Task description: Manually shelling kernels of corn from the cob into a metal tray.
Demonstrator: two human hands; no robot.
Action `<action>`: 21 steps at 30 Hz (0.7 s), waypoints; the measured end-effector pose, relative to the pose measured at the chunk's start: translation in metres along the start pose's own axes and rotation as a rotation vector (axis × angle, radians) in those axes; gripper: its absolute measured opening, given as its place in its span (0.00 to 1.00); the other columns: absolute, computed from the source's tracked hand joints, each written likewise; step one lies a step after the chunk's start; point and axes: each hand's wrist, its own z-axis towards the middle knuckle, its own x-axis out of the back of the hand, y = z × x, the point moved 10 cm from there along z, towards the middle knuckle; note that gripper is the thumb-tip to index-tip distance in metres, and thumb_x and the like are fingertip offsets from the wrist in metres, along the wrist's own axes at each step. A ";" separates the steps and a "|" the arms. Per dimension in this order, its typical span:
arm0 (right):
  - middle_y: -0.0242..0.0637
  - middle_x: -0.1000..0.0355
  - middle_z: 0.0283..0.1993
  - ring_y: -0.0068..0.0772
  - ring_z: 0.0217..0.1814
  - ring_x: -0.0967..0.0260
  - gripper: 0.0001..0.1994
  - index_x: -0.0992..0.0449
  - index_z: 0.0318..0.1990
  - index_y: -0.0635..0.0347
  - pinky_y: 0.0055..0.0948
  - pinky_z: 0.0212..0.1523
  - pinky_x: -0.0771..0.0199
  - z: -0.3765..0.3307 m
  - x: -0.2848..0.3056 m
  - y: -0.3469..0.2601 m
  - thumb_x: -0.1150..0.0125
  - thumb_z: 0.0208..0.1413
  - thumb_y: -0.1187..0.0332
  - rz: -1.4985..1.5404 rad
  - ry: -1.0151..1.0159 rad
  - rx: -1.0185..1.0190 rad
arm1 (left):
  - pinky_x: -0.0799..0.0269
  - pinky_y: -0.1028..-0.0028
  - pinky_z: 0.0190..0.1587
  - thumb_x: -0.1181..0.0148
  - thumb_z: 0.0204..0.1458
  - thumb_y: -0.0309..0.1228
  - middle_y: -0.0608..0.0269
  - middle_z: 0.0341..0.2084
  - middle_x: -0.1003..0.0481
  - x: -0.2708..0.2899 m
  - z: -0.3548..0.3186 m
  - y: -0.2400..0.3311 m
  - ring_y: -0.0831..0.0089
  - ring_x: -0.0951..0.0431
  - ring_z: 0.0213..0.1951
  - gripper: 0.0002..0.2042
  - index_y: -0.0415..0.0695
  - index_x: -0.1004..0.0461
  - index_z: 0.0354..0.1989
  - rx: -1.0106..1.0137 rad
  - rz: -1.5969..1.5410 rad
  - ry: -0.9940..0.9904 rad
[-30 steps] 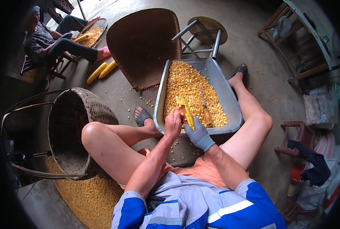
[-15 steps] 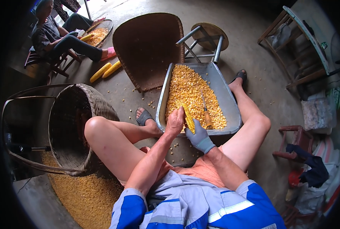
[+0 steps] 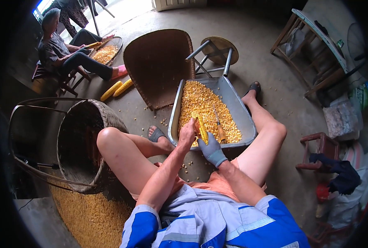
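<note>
Between my knees stands a grey metal trough heaped with loose yellow corn kernels. Over its near end I hold an ear of corn in both hands. My bare left hand is closed around its left side, where a strip of reddish cob shows without kernels. My right hand, in a grey glove, grips the lower end. A pointed tool with a wooden handle and thin metal shaft lies on the kernels, just right of the ear.
To my left, a wicker basket lies tipped beside spread grain. Beyond the trough are a woven scoop-shaped tray and an overturned stool. Two ears lie near another seated person. A small red stool stands right.
The whole view has shifted, with the scene lower and more of the far doorway showing. The ear has turned in my hands, showing more bare reddish cob. Both hands still hold it.
</note>
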 end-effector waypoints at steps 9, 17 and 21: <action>0.60 0.28 0.38 0.60 0.41 0.29 0.22 0.35 0.47 0.65 0.46 0.42 0.29 0.006 0.008 0.011 0.43 0.51 0.57 -0.030 0.047 -0.001 | 0.36 0.71 0.28 0.53 0.57 0.50 0.61 0.19 0.30 -0.028 -0.008 0.003 0.76 0.32 0.24 0.25 0.36 0.29 0.27 -0.114 0.474 -0.179; 0.58 0.28 0.36 0.57 0.40 0.28 0.21 0.33 0.42 0.65 0.45 0.40 0.30 0.024 0.016 0.025 0.43 0.52 0.55 0.076 0.060 -0.073 | 0.44 0.77 0.20 0.53 0.59 0.48 0.73 0.15 0.36 -0.042 -0.005 0.002 0.83 0.40 0.19 0.21 0.42 0.28 0.27 -0.060 0.238 -0.217; 0.59 0.28 0.35 0.59 0.40 0.28 0.21 0.34 0.42 0.65 0.46 0.40 0.29 0.019 0.016 0.017 0.43 0.52 0.55 -0.037 0.085 -0.084 | 0.44 0.77 0.20 0.49 0.56 0.49 0.70 0.17 0.34 -0.040 -0.006 0.000 0.82 0.39 0.19 0.21 0.40 0.27 0.29 -0.120 0.438 -0.215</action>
